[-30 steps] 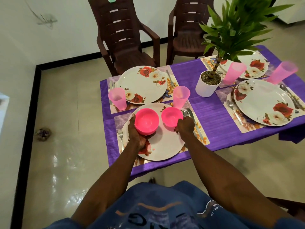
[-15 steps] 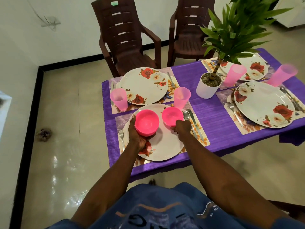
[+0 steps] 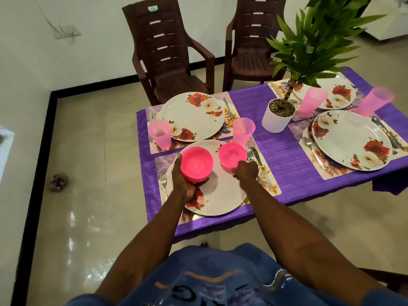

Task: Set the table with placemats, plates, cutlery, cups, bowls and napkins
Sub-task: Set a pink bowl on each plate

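1. Your left hand (image 3: 184,181) cups a stack of pink bowls (image 3: 196,163) from below and from the side, fingers curled round its base, holding it above the left part of the nearest plate (image 3: 218,195).
2. Your right hand (image 3: 247,171) grips the near rim of a single pink bowl (image 3: 231,153) at the plate's far right edge; whether that bowl rests on the plate or is held just over it cannot be told.
3. The nearest plate, white with red and white roses, lies on a placemat (image 3: 270,184) on the purple-covered table (image 3: 291,160), with a fork (image 3: 163,183) to its left and a spoon (image 3: 250,154) and knife (image 3: 261,166) to its right.
4. A translucent pink cup (image 3: 243,131) stands just beyond the single bowl, at the far right corner of this setting.
5. Past it, the far-left setting has its own rose plate (image 3: 192,117) with another pink cup (image 3: 160,134) at its near left corner and cutlery on both sides.
6. To your right, two more settings carry rose plates, the nearer one (image 3: 351,140) with a fork to its left, and a pink cup (image 3: 312,104) stands beside each.
7. A white pot with a green leafy plant (image 3: 278,117) stands on the table between the left and right settings.
8. Two dark brown plastic chairs (image 3: 167,56) stand on the far side of the table, apart from it.
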Demonstrator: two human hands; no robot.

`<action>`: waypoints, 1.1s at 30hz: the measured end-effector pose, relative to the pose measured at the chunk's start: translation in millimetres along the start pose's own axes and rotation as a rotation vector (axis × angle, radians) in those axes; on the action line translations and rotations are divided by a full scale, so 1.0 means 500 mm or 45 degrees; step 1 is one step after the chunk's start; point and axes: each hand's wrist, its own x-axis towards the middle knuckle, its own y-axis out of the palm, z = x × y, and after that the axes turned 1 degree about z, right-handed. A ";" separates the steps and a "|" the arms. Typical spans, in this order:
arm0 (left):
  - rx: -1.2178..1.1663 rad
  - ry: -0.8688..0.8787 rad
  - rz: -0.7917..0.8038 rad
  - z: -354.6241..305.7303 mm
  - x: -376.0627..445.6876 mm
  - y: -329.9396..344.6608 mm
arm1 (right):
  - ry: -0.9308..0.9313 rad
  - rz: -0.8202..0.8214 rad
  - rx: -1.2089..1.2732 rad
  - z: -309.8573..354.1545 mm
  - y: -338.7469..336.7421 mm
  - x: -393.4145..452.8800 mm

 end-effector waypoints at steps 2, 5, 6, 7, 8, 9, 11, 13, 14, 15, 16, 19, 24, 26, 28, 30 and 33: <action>0.009 -0.002 -0.013 -0.001 0.002 0.000 | -0.005 -0.027 -0.013 0.001 -0.002 -0.004; 0.009 -0.012 -0.015 -0.003 -0.002 0.001 | -0.024 -0.064 -0.032 0.004 -0.006 -0.012; 0.008 -0.014 -0.015 -0.003 -0.003 0.000 | -0.029 -0.060 -0.035 0.006 -0.007 -0.014; 0.007 -0.016 -0.012 -0.003 -0.003 0.000 | -0.030 -0.051 -0.037 0.005 -0.008 -0.015; 0.006 -0.018 -0.015 -0.004 -0.005 -0.001 | -0.026 -0.046 -0.037 0.005 -0.008 -0.016; 0.005 -0.021 -0.014 -0.005 -0.004 -0.002 | -0.026 -0.045 -0.037 0.006 -0.008 -0.019; 0.005 -0.041 -0.007 -0.006 -0.005 -0.003 | -0.022 -0.047 -0.025 0.006 -0.006 -0.022; 0.000 -0.067 0.013 -0.006 -0.007 -0.003 | -0.021 -0.065 -0.020 0.005 -0.006 -0.026; 0.000 -0.083 0.030 -0.003 -0.007 -0.005 | -0.024 -0.091 -0.022 0.002 -0.004 -0.024; -0.002 -0.106 0.048 0.001 -0.009 -0.007 | -0.042 -0.117 -0.031 0.000 -0.005 -0.027; -0.001 -0.125 0.067 0.005 -0.010 -0.009 | -0.071 -0.149 -0.046 0.000 -0.008 -0.031; 0.053 -0.202 0.170 0.019 -0.014 -0.008 | -0.194 -0.234 -0.066 0.005 -0.033 -0.059; 0.126 -0.449 0.398 0.067 -0.048 0.024 | -0.346 -0.115 -0.015 0.007 -0.087 -0.077; 0.135 -0.564 0.513 0.096 -0.056 0.040 | -0.340 -0.069 0.003 0.006 -0.111 -0.070; 0.148 -0.658 0.637 0.126 -0.063 0.068 | -0.334 -0.023 0.034 0.007 -0.145 -0.062; 0.196 -0.691 0.712 0.154 -0.065 0.101 | -0.348 0.003 0.041 0.010 -0.187 -0.051; 0.275 -0.652 0.696 0.207 -0.062 0.148 | -0.361 0.020 0.080 0.009 -0.254 -0.026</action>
